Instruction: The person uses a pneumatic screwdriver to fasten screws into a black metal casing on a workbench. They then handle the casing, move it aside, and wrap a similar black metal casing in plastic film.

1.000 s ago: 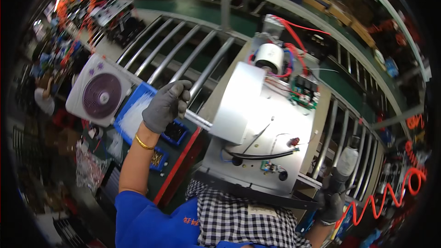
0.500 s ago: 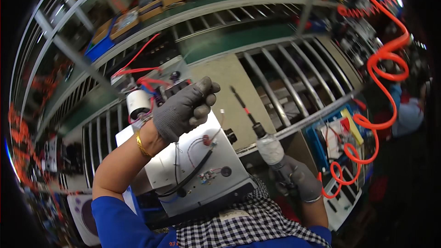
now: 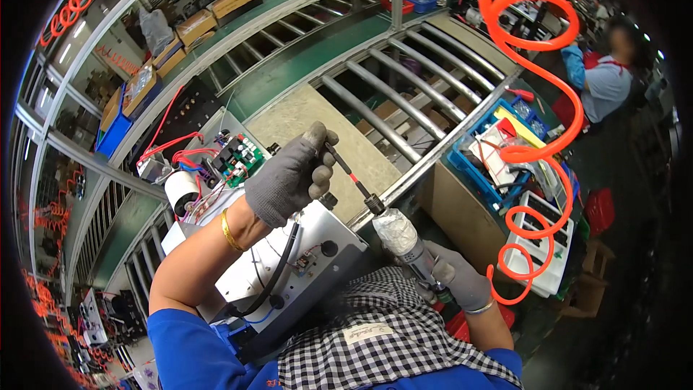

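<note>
Left hand (image 3: 285, 180), grey-gloved: raised above the panel (image 3: 333, 230), fingers curled in at the tip of the bit (image 3: 352, 178); whether they pinch it, I cannot tell. Right hand (image 3: 463, 279), grey-gloved: fingers wrapped round the driver (image 3: 395, 232), which I see just right of the panel, bit slanting up and leftward. On the panel: black tube (image 3: 286, 258). Beyond: green board (image 3: 244, 160), white cylinder (image 3: 182, 191). Further right: orange hose (image 3: 577, 110).
</note>
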